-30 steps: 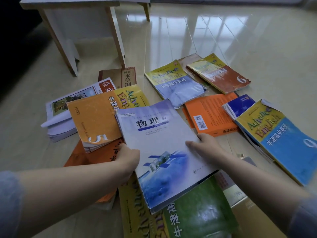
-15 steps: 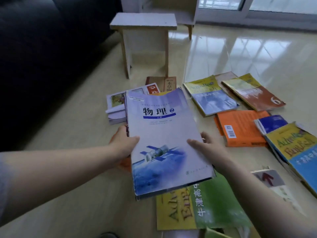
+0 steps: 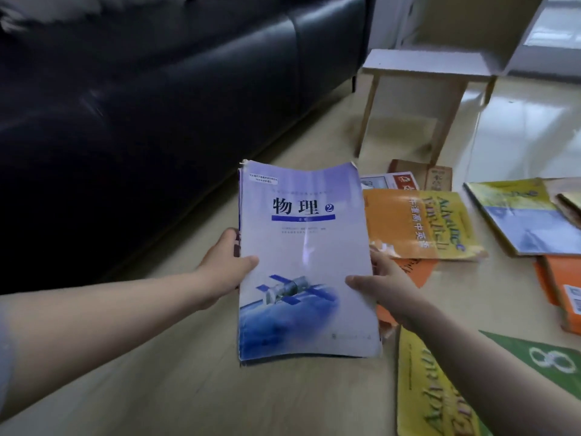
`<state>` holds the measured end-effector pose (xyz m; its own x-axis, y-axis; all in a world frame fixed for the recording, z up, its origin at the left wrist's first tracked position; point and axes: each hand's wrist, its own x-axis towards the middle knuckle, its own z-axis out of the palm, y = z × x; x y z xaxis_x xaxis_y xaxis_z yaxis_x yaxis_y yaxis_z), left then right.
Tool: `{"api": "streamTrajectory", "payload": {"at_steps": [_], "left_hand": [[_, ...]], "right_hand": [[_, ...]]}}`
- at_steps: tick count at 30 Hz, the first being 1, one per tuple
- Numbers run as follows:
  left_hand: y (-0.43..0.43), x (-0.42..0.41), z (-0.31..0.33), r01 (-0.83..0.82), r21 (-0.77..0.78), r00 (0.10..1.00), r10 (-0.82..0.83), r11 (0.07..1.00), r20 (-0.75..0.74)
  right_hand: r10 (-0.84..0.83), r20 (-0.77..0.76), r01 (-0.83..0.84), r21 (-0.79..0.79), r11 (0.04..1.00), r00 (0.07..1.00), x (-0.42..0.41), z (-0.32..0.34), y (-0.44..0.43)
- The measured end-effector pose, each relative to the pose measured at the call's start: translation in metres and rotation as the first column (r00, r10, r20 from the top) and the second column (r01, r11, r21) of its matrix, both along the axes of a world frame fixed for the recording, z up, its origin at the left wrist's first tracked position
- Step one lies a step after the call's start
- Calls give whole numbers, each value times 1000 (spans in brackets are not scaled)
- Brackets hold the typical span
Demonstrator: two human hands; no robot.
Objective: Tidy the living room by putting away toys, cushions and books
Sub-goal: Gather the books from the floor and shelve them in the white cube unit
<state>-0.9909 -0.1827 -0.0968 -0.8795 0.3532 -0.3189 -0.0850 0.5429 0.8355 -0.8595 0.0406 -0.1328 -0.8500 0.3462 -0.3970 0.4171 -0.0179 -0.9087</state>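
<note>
A dark sofa fills the upper left on a pale, glossy floor. A small wooden stool stands near its right end; daylight from a window gleams on the floor beyond.

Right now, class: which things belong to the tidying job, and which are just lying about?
Job: blue book, held by left hand and right hand; orange book and green book on the floor.
Lying about: sofa, stool.

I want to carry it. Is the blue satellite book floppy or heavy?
Probably floppy: the blue paperback book dips along its top edge. Likely fairly light: left hand and right hand hold it by its sides.
</note>
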Motion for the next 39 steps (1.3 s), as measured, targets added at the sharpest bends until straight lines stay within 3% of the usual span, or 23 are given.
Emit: {"api": "streamTrajectory", "payload": {"at_steps": [4, 11, 16, 19, 23, 26, 28, 39], "left_hand": [[-16, -8, -9, 24, 7, 992, -23, 1000, -122], [-21, -27, -10, 35, 188, 956, 22, 982, -293], [-37, -31, -22, 100, 193, 934, -25, 976, -358], [-40, -35, -25, 168, 233, 946, -90, 958, -313], [-36, -35, -29, 103, 338, 977, -31, 936, -213], [-32, -33, -26, 49, 356, 990, 2, 933, -142], [-32, -34, -26, 64, 335, 992, -24, 940, -124], [-39, -39, -39, 176, 122, 980, -162, 977, -116]], "right_hand": [[-23, -6, 24, 48, 999, 1000, 2, 2, -23], [-127, -227, 194, 305, 932, 966, -11, 7, -48], [-97, -277, 205, 391, 897, 956, -12, 7, -67], [-145, -335, 248, 290, 924, 931, -16, 9, -71], [-158, -344, 243, 222, 944, 926, -18, 7, -79], [-231, -301, 263, 70, 962, 925, -19, -3, -81], [-240, -273, 252, 8, 968, 932, -19, -7, -81], [-208, -193, 208, -20, 978, 959, -12, -19, -73]]}}
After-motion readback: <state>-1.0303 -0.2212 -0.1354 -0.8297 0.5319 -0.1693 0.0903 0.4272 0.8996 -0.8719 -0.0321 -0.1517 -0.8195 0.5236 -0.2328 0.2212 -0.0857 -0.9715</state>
